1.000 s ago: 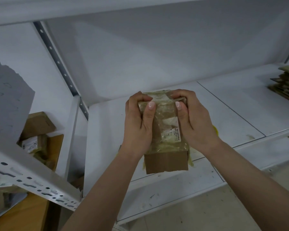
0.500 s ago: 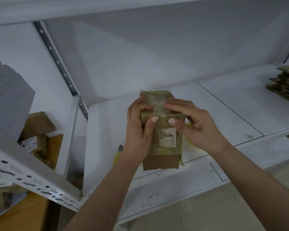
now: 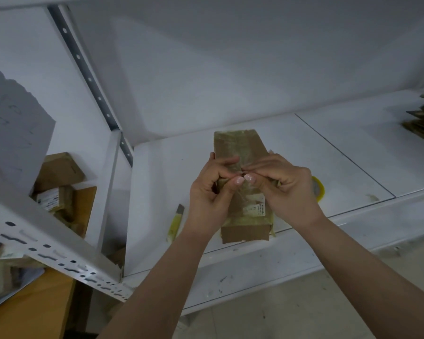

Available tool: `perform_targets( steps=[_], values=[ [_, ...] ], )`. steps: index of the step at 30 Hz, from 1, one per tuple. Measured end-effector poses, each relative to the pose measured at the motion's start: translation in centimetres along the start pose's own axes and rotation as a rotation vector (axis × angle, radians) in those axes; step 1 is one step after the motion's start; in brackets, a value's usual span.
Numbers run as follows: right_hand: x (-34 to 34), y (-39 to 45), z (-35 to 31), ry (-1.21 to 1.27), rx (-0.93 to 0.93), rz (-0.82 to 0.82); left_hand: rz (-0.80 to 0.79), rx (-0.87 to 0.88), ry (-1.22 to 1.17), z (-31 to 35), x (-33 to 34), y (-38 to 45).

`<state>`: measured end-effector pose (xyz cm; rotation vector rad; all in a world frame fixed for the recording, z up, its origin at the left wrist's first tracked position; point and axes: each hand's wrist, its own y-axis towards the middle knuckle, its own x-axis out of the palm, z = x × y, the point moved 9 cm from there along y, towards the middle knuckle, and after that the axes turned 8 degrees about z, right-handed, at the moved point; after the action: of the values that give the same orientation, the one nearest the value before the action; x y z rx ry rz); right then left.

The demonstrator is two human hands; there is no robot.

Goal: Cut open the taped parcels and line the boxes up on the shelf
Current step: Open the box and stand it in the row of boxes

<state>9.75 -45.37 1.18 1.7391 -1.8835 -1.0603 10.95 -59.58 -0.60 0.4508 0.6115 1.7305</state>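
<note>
The white metal shelf [image 3: 304, 152] is carrying the brown cardboard parcel wrapped in clear tape [image 3: 240, 152], lying near its front edge, with open room behind. The left hand [image 3: 209, 199] and right hand [image 3: 291, 192] are both pinching the tape, probably to peel it. The yellow utility knife [image 3: 174, 222] is lying just beside, unused.

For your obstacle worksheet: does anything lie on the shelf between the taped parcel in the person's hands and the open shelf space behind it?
Nothing visible does. The parcel is held over the white shelf, bare behind it. The knife lies left, tape roll right.
</note>
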Motion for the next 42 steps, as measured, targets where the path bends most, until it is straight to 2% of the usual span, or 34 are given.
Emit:
perform_targets(
  steps=[2, 7, 10, 14, 17, 19, 21, 23, 25, 28, 30, 32, 33, 35, 37, 38, 40, 42],
  values=[
    [0.5, -0.3, 0.5, -0.044, 0.015, -0.014, -0.039, -0.019, 0.001, -0.6, 0.1, 0.0],
    [1.1, -0.8, 1.9, -0.011, 0.112, -0.206, -0.159, -0.111, 0.120, -2.9, -2.0, 0.2],
    [-0.2, 0.1, 3.9, -0.183, 0.192, -0.216, -0.164, -0.230, 0.217, -3.9, -3.7, 0.2],
    [1.0, 0.1, 5.7, -0.349, 0.253, -0.405, -0.179, -0.365, 0.618, -4.0, -3.4, 1.1],
    [1.9, 0.0, 5.8, -0.323, 0.248, -0.417, -0.374, -0.535, 0.942, -4.9, -0.7, 1.0],
    [1.8, 0.3, 6.3, -0.326, 0.280, -0.406, -0.470, -0.585, 1.132, -5.5, 0.8, 0.7],
    [1.3, 0.8, 6.5, -0.420, 0.242, -0.425, -0.479, -0.553, 1.190, -5.5, 1.5, 1.1],
    [0.9, 1.7, 6.2, -0.593, 0.117, -0.498, -0.512, -0.444, 1.200, -5.1, 2.0, 1.8],
    [0.9, 2.4, 5.9, -0.769, 0.013, -0.642, -0.653, -0.278, 1.215, -4.3, 2.6, 2.4],
    [1.8, 3.0, 5.3, -0.872, -0.080, -0.908, -0.922, -0.066, 1.099, -2.6, 3.5, 2.7],
    [2.6, 3.3, 4.6, -0.847, -0.093, -0.979, -0.973, 0.025, 1.027, -1.8, 3.5, 3.5],
    [2.9, 4.4, 3.9, -0.827, -0.077, -0.857, -0.900, 0.114, 1.061, -1.3, 2.8, 4.9],
    [2.6, 5.2, 3.8, -0.811, -0.014, -0.742, -0.800, 0.173, 1.108, -0.9, 2.2, 5.8],
    [1.3, 6.3, 4.4, -0.777, 0.202, -0.507, -0.463, 0.225, 1.056, 0.5, 0.5, 7.4],
    [0.8, 6.6, 5.4, -0.804, 0.370, -0.384, -0.170, 0.040, 0.753, 0.6, -1.2, 7.6],
    [1.0, 6.6, 5.8, -0.791, 0.424, -0.357, -0.121, -0.111, 0.582, -0.3, -1.3, 7.2],
    [1.6, 6.3, 6.2, -0.677, 0.472, -0.313, -0.122, -0.374, 0.361, -2.9, -0.6, 5.6],
    [2.2, 6.0, 6.0, -0.580, 0.437, -0.325, -0.120, -0.462, 0.330, -4.5, -0.7, 4.9]
  ],
)
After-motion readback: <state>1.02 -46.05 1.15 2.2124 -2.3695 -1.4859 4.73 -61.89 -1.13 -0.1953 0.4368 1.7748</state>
